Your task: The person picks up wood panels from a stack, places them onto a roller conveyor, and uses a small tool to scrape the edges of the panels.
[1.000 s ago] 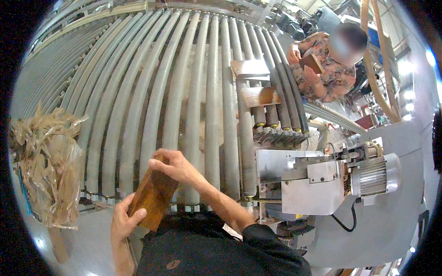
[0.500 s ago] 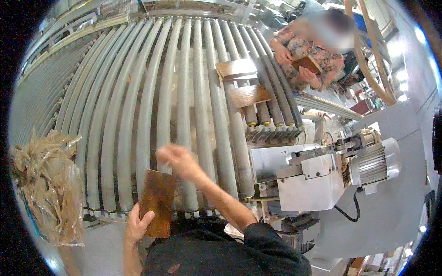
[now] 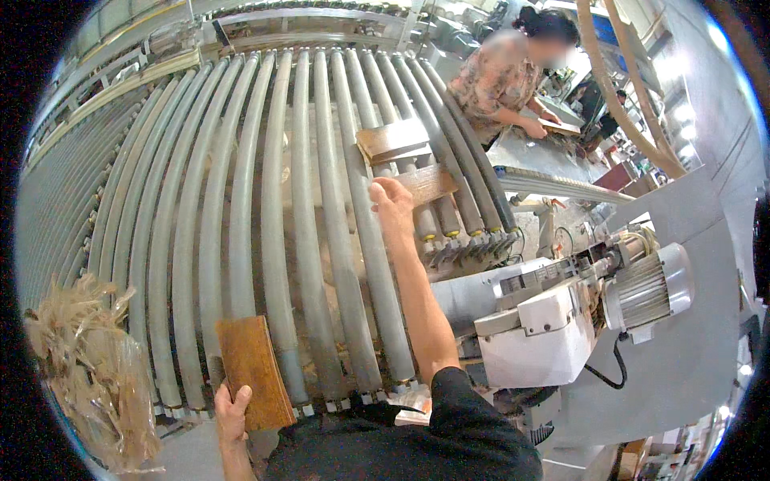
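Observation:
In my left hand (image 3: 233, 413) is a brown wooden board (image 3: 255, 373), gripped at its lower left edge with the thumb on top. It is tilted over the near ends of the grey rollers. My right hand (image 3: 391, 200) reaches far forward, fingers bent around the left end of a second wooden board (image 3: 433, 184), which lies on the rollers. That end is hidden behind the hand. Just beyond lies another wooden board (image 3: 393, 142), its top shining in the light.
Grey rollers (image 3: 273, 208) fill the middle and left. A machine with a white housing and ribbed motor (image 3: 650, 287) stands at the right. Crumpled plastic film and strips (image 3: 92, 377) hang at the lower left. Across the rollers, a co-worker (image 3: 501, 80) holds a board.
My right hand has moved forward and right to the boards on the rollers. The board in my left hand has shifted left and turned. The co-worker has straightened and moved their board.

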{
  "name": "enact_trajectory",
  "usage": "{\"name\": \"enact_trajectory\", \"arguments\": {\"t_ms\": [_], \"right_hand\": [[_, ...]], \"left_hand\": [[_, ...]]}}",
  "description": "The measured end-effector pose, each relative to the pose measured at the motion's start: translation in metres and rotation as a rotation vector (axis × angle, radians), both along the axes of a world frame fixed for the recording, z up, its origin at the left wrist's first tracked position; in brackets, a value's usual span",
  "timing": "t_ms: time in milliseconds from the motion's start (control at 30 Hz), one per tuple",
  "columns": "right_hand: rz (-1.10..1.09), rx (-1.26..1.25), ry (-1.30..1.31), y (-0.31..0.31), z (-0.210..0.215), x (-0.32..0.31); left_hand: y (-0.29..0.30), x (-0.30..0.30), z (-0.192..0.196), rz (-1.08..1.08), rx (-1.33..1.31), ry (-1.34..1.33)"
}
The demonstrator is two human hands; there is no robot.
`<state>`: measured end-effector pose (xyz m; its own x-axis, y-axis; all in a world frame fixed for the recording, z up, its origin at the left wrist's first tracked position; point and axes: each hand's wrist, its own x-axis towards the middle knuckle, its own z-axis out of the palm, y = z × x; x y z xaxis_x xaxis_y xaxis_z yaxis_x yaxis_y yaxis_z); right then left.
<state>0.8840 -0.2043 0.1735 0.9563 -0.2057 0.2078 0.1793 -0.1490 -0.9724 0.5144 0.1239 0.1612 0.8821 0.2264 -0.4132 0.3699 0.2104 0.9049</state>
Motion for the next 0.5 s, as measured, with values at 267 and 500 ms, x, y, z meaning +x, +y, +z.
{"name": "enact_trajectory", "arguments": {"t_ms": [267,500], "right_hand": [[0.67,0.156,0.256,0.11,-0.021,-0.077],[1.061,0.563,0.181,0.149,0.022,-0.149]], "left_hand": [[0.024,-0.004,-0.065,0.115,0.542,0.062],[-0.011,0.068,-0.039,0.118,0.604,-0.222]]}}
